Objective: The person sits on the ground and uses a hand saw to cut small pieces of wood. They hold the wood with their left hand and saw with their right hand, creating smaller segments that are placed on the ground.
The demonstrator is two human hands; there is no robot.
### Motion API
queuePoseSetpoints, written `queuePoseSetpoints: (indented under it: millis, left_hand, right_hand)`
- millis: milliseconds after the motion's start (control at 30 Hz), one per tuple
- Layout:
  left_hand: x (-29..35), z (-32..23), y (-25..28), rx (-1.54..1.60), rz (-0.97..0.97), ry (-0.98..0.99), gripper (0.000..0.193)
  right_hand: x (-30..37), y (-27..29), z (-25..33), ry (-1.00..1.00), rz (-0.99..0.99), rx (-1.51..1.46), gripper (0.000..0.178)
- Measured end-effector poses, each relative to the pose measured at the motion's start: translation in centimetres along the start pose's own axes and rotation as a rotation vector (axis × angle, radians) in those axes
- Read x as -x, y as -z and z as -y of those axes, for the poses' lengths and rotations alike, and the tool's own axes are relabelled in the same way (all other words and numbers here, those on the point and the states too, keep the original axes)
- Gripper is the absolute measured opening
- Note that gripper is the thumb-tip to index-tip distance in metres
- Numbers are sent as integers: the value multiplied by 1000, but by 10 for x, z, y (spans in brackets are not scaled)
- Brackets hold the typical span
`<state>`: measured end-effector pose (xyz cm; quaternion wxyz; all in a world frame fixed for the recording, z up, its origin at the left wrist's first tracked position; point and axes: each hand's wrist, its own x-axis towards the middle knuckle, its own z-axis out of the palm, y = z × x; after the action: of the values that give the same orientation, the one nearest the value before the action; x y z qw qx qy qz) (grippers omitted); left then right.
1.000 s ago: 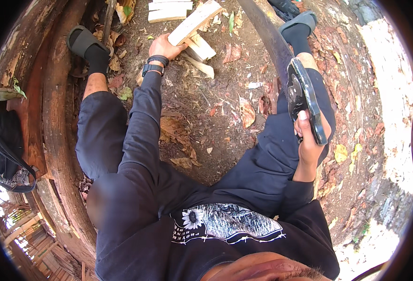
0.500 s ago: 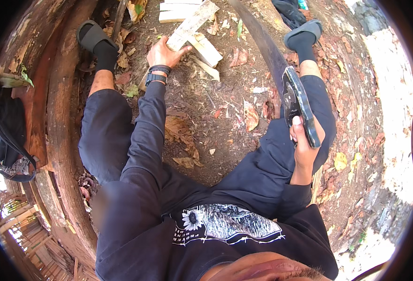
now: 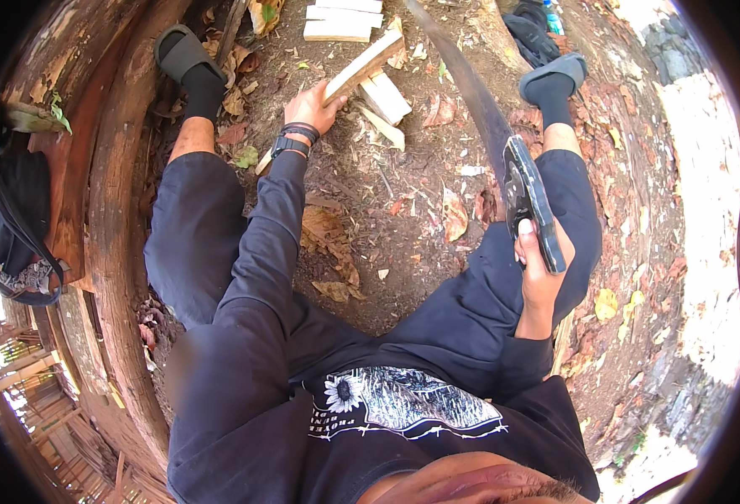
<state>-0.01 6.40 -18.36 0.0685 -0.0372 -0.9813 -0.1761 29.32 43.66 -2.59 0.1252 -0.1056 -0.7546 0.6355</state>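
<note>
- The person sits in a black shirt (image 3: 428,405) with a white print, dark trousers spread to either side of bare brown ground (image 3: 378,290).
- The right hand (image 3: 543,267), over the right thigh, is wrapped round the handle (image 3: 541,202) of a large knife, thumb laid along its near end.
- That handle is thick and angular, black with worn silvery patches, and its edge catches the light.
- A broad, curling dry leaf (image 3: 328,239) lies on the ground between the legs, beside the left forearm.
- The knife's blade (image 3: 469,80) is long, gently curved and dark grey-brown with a dull surface; it sweeps away up and leftward until the upper edge of the view cuts it off.
- The left hand (image 3: 311,112), with dark bands and a black watch (image 3: 289,144) at the wrist, is closed round the near end of a wood stick (image 3: 365,62).
- This stick is straight and squared, pale cream with a browner side, slanting away to the upper right.
- Just beside it lie a thin pale splinter (image 3: 384,128) and a short, flat-faced wood block (image 3: 386,98), cream-coloured too.
- Farther off, similar split pieces (image 3: 337,31) lie side by side on the ground.
</note>
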Motion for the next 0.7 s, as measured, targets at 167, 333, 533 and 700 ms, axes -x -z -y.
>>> queuePoseSetpoints:
  millis: [167, 333, 533, 700]
  left_hand:
    - [1, -15, 16, 104, -4, -83, 48]
    - [16, 1, -5, 4, 27, -111, 38]
    - [13, 1, -4, 43, 108, 4, 59]
    - [4, 7, -1, 49, 193, 115, 76]
  right_hand:
    - [2, 0, 0, 0, -18, -8, 22]
    - [0, -5, -1, 3, 4, -15, 19]
    - [6, -13, -4, 3, 30, -83, 18]
    - [22, -46, -8, 7, 107, -173, 20]
